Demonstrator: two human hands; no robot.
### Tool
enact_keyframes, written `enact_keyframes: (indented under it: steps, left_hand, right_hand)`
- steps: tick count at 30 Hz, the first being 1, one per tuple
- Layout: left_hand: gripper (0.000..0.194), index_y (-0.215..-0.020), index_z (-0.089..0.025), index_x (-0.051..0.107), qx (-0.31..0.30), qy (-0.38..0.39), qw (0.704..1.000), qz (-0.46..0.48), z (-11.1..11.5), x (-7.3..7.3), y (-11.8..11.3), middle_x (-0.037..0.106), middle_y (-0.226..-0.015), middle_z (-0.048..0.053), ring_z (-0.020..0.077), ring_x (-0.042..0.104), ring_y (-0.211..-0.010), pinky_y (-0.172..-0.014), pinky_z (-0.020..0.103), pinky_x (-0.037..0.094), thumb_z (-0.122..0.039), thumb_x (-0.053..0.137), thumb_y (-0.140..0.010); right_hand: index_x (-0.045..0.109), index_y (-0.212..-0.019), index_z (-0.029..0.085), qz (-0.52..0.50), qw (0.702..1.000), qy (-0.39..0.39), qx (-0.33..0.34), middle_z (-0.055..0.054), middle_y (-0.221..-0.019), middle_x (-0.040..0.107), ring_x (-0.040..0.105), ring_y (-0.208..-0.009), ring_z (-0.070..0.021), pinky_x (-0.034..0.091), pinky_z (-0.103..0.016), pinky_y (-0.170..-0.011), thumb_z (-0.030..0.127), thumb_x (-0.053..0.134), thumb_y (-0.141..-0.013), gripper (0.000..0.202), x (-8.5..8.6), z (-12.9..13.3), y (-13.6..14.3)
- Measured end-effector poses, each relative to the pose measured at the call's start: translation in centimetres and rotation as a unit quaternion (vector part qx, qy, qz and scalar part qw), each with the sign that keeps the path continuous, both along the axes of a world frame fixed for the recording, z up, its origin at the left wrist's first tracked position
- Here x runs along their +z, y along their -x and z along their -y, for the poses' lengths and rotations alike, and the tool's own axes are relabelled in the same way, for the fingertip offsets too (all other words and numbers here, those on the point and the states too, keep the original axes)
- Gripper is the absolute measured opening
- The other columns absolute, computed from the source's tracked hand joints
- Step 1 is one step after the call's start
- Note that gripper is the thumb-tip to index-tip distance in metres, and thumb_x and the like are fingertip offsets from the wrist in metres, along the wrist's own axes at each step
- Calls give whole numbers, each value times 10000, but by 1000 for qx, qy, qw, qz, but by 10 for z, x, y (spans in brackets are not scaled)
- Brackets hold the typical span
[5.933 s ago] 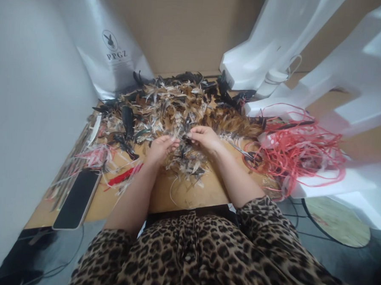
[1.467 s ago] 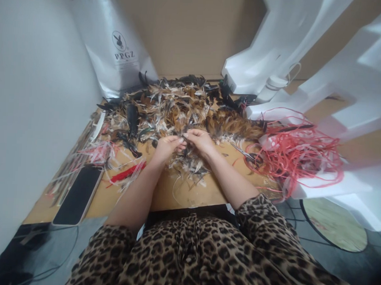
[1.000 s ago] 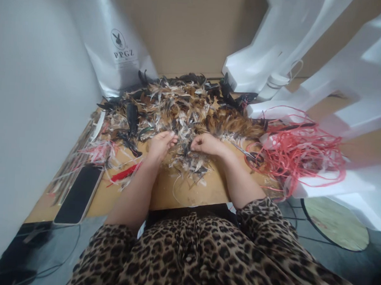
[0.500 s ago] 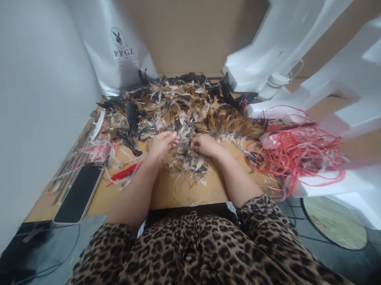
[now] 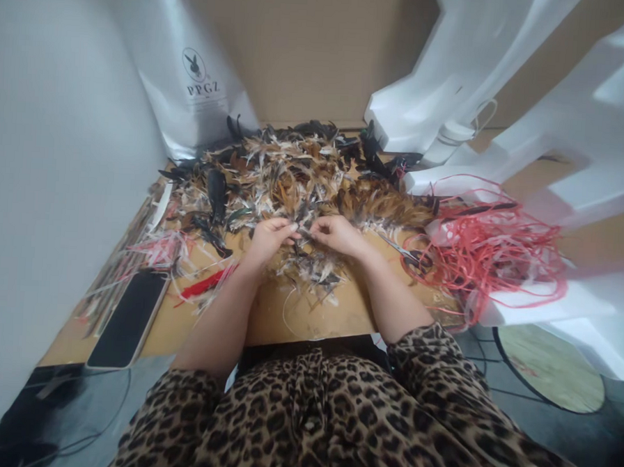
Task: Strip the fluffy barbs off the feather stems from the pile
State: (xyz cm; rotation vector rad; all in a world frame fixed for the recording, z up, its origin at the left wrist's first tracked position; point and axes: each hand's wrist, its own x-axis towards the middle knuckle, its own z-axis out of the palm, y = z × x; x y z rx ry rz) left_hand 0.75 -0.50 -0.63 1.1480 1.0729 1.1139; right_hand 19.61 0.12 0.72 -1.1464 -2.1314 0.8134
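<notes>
My left hand (image 5: 272, 241) is closed in a pinch on a small feather at the near edge of a large feather pile (image 5: 294, 166). Close beside it, my right hand (image 5: 339, 235) also pinches at the feather (image 5: 306, 232) between the two hands; its exact outline is blurred among the others. Brown, white and black feathers make up the pile. Under and in front of my fingers lies a smaller heap of grey and white fluffy feathers (image 5: 315, 270).
Scissors (image 5: 402, 250) lie right of my hands, beside a tangle of red plastic string (image 5: 499, 250). A phone (image 5: 128, 319), thin sticks (image 5: 112, 272) and a red strip (image 5: 203, 283) are on the left of the table (image 5: 286, 328). A white bag (image 5: 192, 116) stands behind.
My hands have drawn closer together over the feathers. The right hand's fingers have turned toward the left fingertips. The rest of the table looks the same.
</notes>
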Motion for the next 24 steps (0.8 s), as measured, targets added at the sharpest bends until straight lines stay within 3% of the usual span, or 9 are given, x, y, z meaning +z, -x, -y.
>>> enact_keyframes:
  steps: [5, 10, 17, 24]
  left_hand:
    - [251, -721, -114, 630, -4, -16, 998, -63, 1, -2, -2, 641, -604, 34, 117, 600, -554, -533, 220, 470, -333, 687, -614]
    - [257, -710, -109, 627, -23, -14, 998, -63, 0, -5, -2, 654, -646, 48, 119, 600, -552, -533, 236, 478, -331, 696, -602]
    - [262, -706, -96, 644, -77, 32, 995, -49, 0, -8, 1, 660, -665, 69, 110, 596, -551, -546, 232, 476, -332, 698, -608]
    - [223, -673, -100, 653, -107, 69, 990, -62, 5, -2, -1, 664, -655, 71, 103, 591, -537, -524, 213, 457, -307, 701, -605]
  right_hand:
    - [646, -753, 134, 24, 999, -24, 1, -9, -693, 633, 524, -611, -90, 361, -196, -603, 240, 519, -730, 167, 0, -1, 0]
    - [648, -748, 131, -14, 1000, -23, -10, -12, -690, 634, 533, -603, -95, 380, -201, -600, 261, 538, -733, 171, 5, 1, -1]
    - [639, -709, 132, -18, 996, -92, 1, -28, -710, 606, 533, -688, -114, 394, -227, -678, 222, 565, -728, 118, 12, 0, -2]
    - [635, -705, 138, -14, 994, -106, 15, -30, -714, 579, 519, -707, -119, 388, -240, -690, 218, 549, -749, 126, 15, 2, 1]
